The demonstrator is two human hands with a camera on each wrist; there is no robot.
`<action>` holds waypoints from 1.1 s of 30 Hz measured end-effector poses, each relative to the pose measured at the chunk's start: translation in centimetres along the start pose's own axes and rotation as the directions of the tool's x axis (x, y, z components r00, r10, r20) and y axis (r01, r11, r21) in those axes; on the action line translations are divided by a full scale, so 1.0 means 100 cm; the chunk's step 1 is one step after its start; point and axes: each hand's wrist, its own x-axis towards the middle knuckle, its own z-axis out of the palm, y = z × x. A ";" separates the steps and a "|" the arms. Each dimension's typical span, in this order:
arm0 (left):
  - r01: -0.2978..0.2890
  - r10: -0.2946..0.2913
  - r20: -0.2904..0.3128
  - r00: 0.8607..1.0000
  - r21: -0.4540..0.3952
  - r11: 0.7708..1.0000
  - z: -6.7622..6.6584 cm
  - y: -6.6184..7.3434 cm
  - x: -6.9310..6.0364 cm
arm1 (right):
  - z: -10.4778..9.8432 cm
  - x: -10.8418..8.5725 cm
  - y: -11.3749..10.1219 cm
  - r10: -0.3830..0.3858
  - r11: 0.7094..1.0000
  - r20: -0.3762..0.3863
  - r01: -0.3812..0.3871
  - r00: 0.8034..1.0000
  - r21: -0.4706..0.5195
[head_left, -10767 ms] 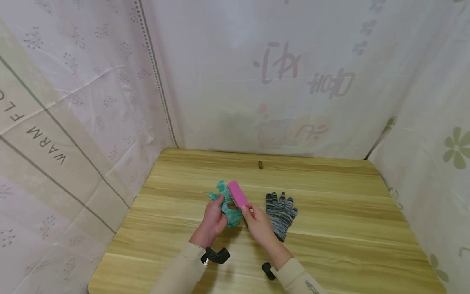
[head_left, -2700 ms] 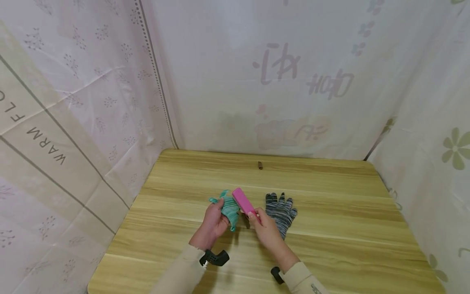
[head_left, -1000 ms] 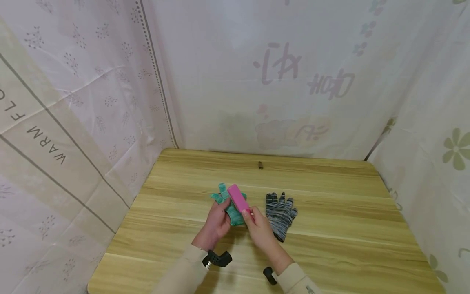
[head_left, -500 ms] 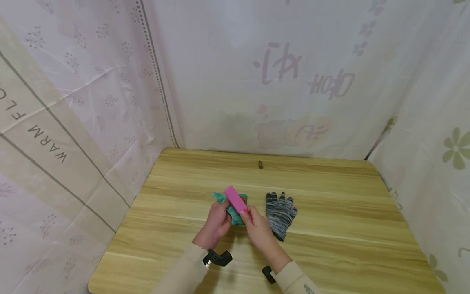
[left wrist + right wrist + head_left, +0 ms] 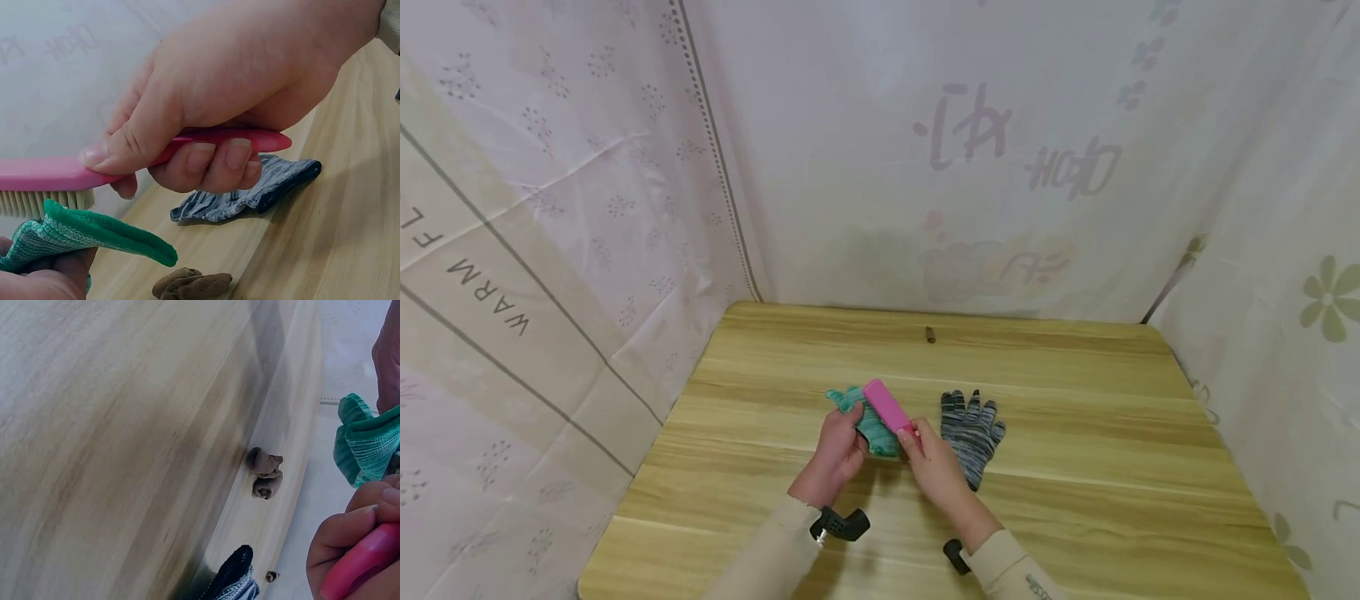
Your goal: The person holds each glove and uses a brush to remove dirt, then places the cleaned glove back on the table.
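Note:
My left hand (image 5: 838, 446) holds a green knit glove (image 5: 872, 433) above the table, thumb over it and fingers underneath. My right hand (image 5: 936, 467) grips the handle of a pink brush (image 5: 886, 406), which slants across the glove. In the left wrist view, the brush's pale bristles (image 5: 47, 203) face down against the glove, beside its darker green cuff edge (image 5: 125, 236). The right wrist view catches the pink handle (image 5: 362, 559) in the curled right fingers and part of the green glove (image 5: 369, 444). Most of the left hand is out of that view.
A grey-and-black striped glove (image 5: 972, 437) lies flat to the right, fingers pointing away. A brown lump (image 5: 190, 284), its kind unclear, sits on the wooden table (image 5: 1075, 400) below the hands. Another small brown piece (image 5: 930, 335) lies near the back edge. Printed curtains (image 5: 880, 167) surround the table.
Over the last seconds the brush moves back and forth across the green glove, and the glove tilts and turns in my left hand. The striped glove stays put.

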 end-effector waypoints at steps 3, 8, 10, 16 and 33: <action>0.007 -0.007 -0.007 1.000 0.002 1.000 -0.001 0.000 -0.001 | 0.000 0.000 0.000 -0.003 1.000 -0.009 0.003 1.000 -0.007; 0.029 -0.029 -0.014 0.999 0.022 0.999 -0.003 0.002 -0.003 | 0.000 -0.002 0.002 -0.005 1.000 -0.008 0.005 1.000 -0.004; 0.034 -0.034 -0.005 0.999 0.023 0.999 -0.003 0.002 -0.004 | 0.000 -0.002 0.003 -0.003 1.000 -0.004 0.003 1.000 -0.009; 0.036 -0.036 0.025 0.999 -0.011 0.999 -0.005 0.003 -0.007 | 0.000 -0.002 0.008 0.012 1.000 0.018 -0.012 1.000 0.000; 0.053 -0.052 0.044 0.998 -0.024 0.998 -0.006 0.005 -0.007 | -0.001 -0.003 0.016 0.041 0.999 -0.008 -0.041 0.999 0.010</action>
